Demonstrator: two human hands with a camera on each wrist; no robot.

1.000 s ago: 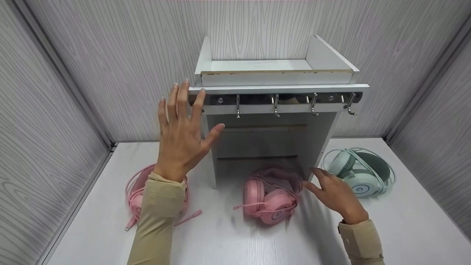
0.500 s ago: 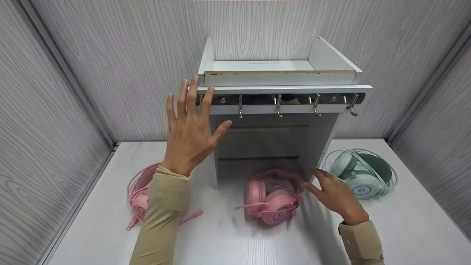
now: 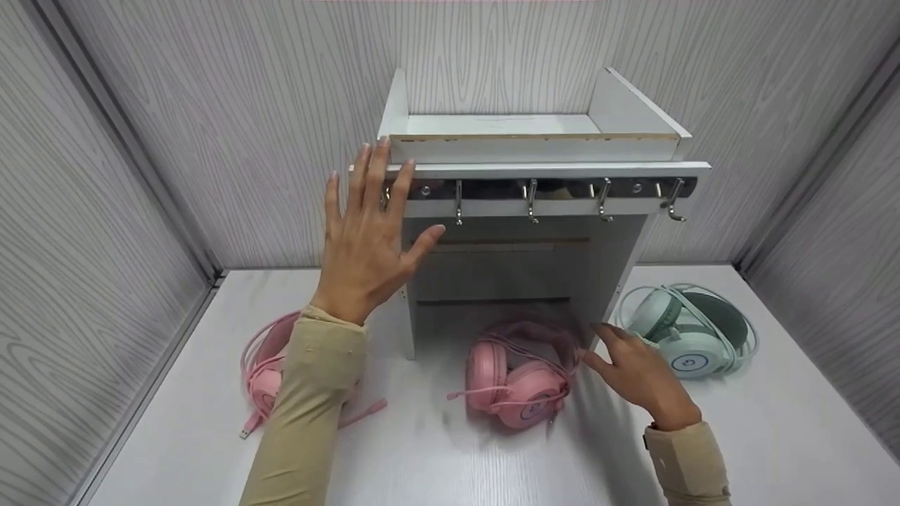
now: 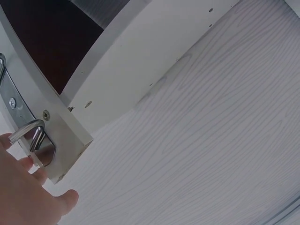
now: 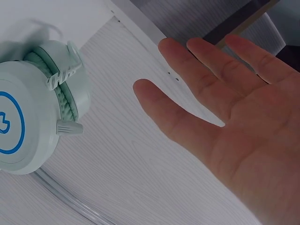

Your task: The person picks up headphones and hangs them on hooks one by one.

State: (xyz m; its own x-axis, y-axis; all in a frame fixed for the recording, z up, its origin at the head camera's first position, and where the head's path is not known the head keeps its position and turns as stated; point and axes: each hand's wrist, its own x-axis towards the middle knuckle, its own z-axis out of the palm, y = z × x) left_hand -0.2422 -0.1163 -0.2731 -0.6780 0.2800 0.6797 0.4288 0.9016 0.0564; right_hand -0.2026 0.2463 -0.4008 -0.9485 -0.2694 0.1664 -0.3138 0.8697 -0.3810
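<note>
My left hand (image 3: 365,242) is spread with straight fingers at the left end of the hook rail (image 3: 492,190). Its fingertips overlap the white board in the head view; in the left wrist view, fingers reach round behind a metal hook (image 4: 29,133). Low on the right, my right hand (image 3: 643,369) holds nothing, its fingers extended beside the white stand's right panel (image 3: 615,270). Between the stand's legs lies a pink headset (image 3: 524,383) with its cable wound round it. A mint-green headset (image 3: 692,337) rests just right of the right hand, its round earcup (image 5: 23,117) showing in the right wrist view.
Another pink headset (image 3: 264,386) lies at the left, partly hidden by my left forearm. The stand carries an open-topped shelf (image 3: 503,125). Wood-grain side walls (image 3: 105,267) and a back wall (image 3: 246,105) enclose the white tabletop (image 3: 422,464).
My left hand has shifted right and slightly up along the board's left end. The right hand stays almost in place, and the headsets have not moved.
</note>
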